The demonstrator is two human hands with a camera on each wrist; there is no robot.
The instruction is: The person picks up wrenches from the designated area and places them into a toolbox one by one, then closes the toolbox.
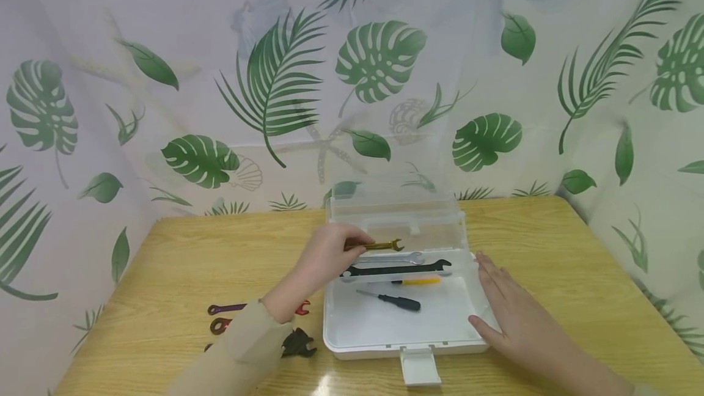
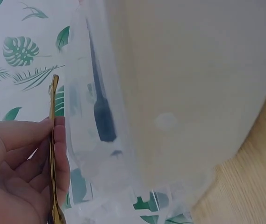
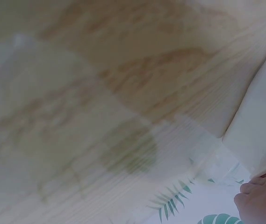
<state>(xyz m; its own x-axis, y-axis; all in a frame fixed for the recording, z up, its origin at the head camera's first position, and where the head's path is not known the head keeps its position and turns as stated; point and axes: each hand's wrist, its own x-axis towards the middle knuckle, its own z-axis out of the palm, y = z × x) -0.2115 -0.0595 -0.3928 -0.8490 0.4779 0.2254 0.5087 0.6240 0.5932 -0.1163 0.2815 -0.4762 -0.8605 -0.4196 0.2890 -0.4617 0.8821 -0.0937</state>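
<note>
My left hand (image 1: 327, 255) pinches a gold wrench (image 1: 389, 245) between thumb and fingers, over the back part of a white toolbox (image 1: 407, 352). In the left wrist view the gold wrench (image 2: 53, 140) stands out past the fingers at both ends. Under it in the box lie a silver wrench (image 1: 407, 258) and a black wrench (image 1: 396, 269). Further forward are a yellow-handled tool (image 1: 426, 281) and a black screwdriver (image 1: 404, 303). With fingers extended, my right hand (image 1: 514, 316) rests along the box's right side, thumb over the rim.
The clear lid (image 1: 407, 206) stands raised at the back, and the white latch (image 1: 420, 366) hangs down in front. Left of the box, partly behind my left forearm, are a purple wrench (image 1: 222, 308), a red wrench (image 1: 219, 326) and a black adjustable wrench (image 1: 299, 343) on the wooden table (image 1: 220, 249).
</note>
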